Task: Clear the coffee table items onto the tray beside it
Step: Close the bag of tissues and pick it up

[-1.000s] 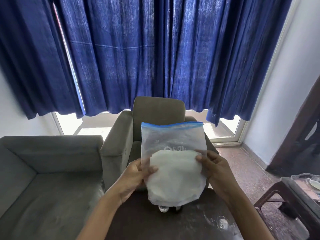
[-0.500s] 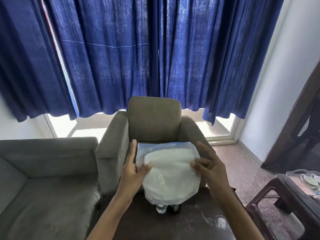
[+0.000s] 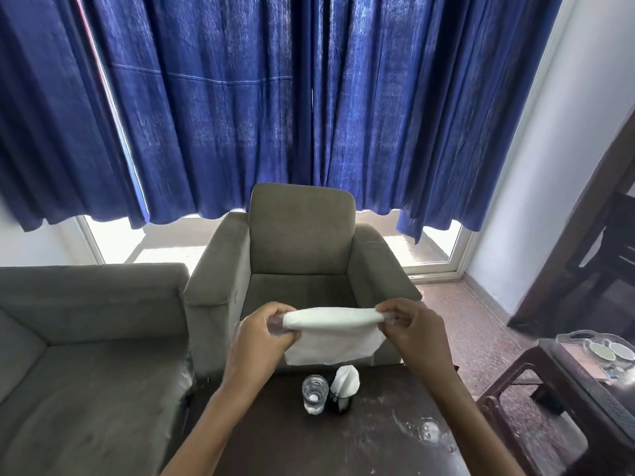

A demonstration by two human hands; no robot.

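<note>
I hold a clear zip bag with white contents folded over above the far edge of the dark coffee table. My left hand grips its left end and my right hand pinches its right end. Below the bag, a clear glass stands on the table beside a black mesh holder with a white napkin. At the far right, a clear tray with two small white bowls sits on a dark side table.
A grey armchair stands just beyond the coffee table and a grey sofa lies to the left. Blue curtains hang behind. The dark side table stands to the right, with speckled floor between it and the coffee table.
The bag was upright and spread flat between my hands; it has come down and is folded over into a roll. The glass and the napkin holder have come into view.
</note>
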